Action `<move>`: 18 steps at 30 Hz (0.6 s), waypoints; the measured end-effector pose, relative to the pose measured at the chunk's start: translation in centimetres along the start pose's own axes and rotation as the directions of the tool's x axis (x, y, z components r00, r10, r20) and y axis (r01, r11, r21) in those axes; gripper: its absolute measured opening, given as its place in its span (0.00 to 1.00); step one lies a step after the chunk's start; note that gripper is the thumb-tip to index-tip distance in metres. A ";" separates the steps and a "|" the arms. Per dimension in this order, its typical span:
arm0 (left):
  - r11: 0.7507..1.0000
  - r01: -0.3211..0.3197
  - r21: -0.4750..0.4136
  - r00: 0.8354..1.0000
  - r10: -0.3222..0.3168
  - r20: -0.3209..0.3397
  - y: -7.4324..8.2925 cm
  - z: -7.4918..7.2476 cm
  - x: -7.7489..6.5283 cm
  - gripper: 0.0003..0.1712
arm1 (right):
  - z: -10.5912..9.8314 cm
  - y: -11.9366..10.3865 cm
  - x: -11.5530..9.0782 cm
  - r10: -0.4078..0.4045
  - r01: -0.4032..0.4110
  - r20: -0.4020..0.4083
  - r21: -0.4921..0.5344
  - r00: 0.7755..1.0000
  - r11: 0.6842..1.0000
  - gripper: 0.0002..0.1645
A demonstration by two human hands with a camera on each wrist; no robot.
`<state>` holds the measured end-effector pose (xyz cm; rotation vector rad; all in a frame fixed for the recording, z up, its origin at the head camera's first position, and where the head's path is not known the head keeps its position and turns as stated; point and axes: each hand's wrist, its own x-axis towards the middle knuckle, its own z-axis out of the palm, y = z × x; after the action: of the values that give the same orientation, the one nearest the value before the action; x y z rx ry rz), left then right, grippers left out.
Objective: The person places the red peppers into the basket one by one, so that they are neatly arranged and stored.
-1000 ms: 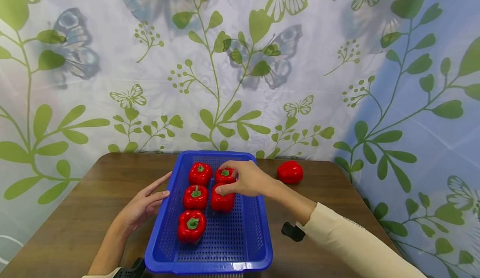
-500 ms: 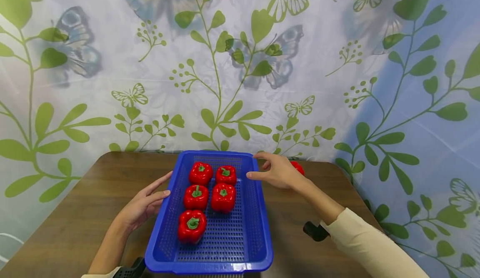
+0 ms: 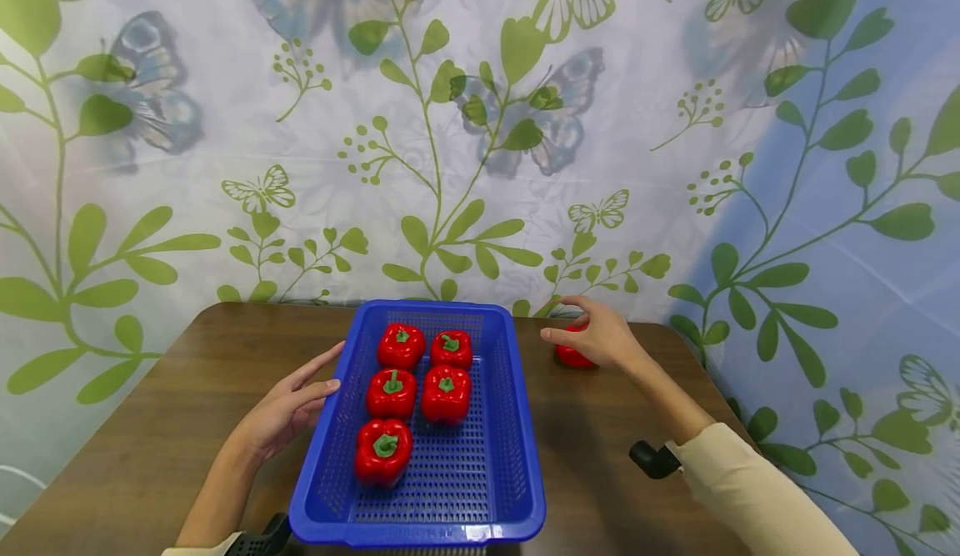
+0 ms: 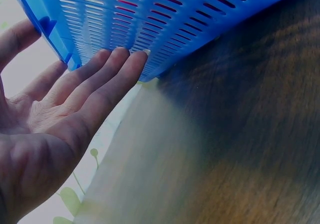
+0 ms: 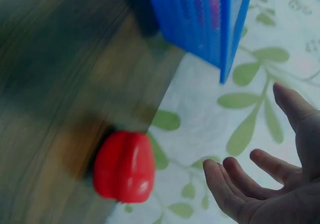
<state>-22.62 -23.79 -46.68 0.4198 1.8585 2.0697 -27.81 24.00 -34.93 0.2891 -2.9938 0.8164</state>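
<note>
Beside the blue basket [image 3: 528,456] my left hand [image 3: 279,414] has its fingers extended, touching the left rim and wall; the left wrist view shows its fingertips against the slotted side. Several red bell peppers [image 3: 383,453] sit in the basket, stems up, in two columns. Another red bell pepper [image 3: 573,359] lies on the table to the right, partly hidden behind my right hand [image 3: 603,335]. That hand hovers with fingers spread and holds nothing. In the right wrist view the loose pepper [image 5: 125,166] is apart from the fingers.
The brown wooden table [image 3: 600,481] carries the basket, with bare wood on both sides. A curtain [image 3: 480,122] printed with leaves and butterflies hangs right behind the table's back edge. The basket's raised rim stands between the loose pepper and those inside.
My right hand has let go of a bell pepper in the basket's right column and moved right, over the rim, to the loose pepper. The left hand has stayed in place.
</note>
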 end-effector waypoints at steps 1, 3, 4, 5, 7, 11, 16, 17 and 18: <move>1.000 0.003 -0.003 1.000 -0.003 -0.003 0.0 0.0 0.0 0.38 | -0.1 0.4 0.1 0.021 -0.021 -0.004 0.013 1.000 1.000 0.49; 1.000 0.004 0.001 1.000 -0.004 -0.002 0.0 0.0 0.1 0.38 | -0.4 1.3 0.2 0.054 -0.054 -0.015 0.034 0.998 0.998 0.49; 1.000 0.006 0.001 1.000 -0.006 -0.002 0.0 0.0 0.1 0.38 | -0.4 1.7 0.3 0.066 -0.066 -0.019 0.039 0.998 0.997 0.49; 1.000 0.009 -0.002 1.000 -0.009 -0.007 0.0 0.0 0.1 0.38 | -0.4 2.0 0.3 0.080 -0.079 -0.028 0.046 0.996 0.996 0.49; 1.000 0.012 -0.008 1.000 -0.012 -0.010 0.0 -0.1 0.1 0.38 | -0.5 2.5 0.4 0.095 -0.093 -0.048 0.052 0.994 0.994 0.49; 1.000 0.003 -0.011 1.000 -0.003 0.002 0.1 -0.2 0.0 0.38 | -0.3 3.5 0.5 0.115 -0.109 -0.101 0.064 0.988 0.992 0.49; 1.000 -0.006 -0.008 1.000 0.006 0.016 0.2 -0.1 -0.1 0.38 | 0.4 4.8 0.6 0.129 -0.119 -0.169 0.069 0.977 0.991 0.48; 1.000 -0.006 -0.007 1.000 0.006 0.015 0.2 0.0 -0.1 0.38 | 0.6 5.1 0.7 0.131 -0.120 -0.178 0.067 0.975 0.990 0.48; 1.000 -0.005 -0.006 1.000 0.006 0.015 0.2 0.0 -0.1 0.38 | 0.8 5.4 0.7 0.135 -0.124 -0.188 0.070 0.973 0.990 0.48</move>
<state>-22.58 -23.85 -46.47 0.4384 1.8441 2.0693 -29.47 28.03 -38.28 0.0132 -2.8348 0.8874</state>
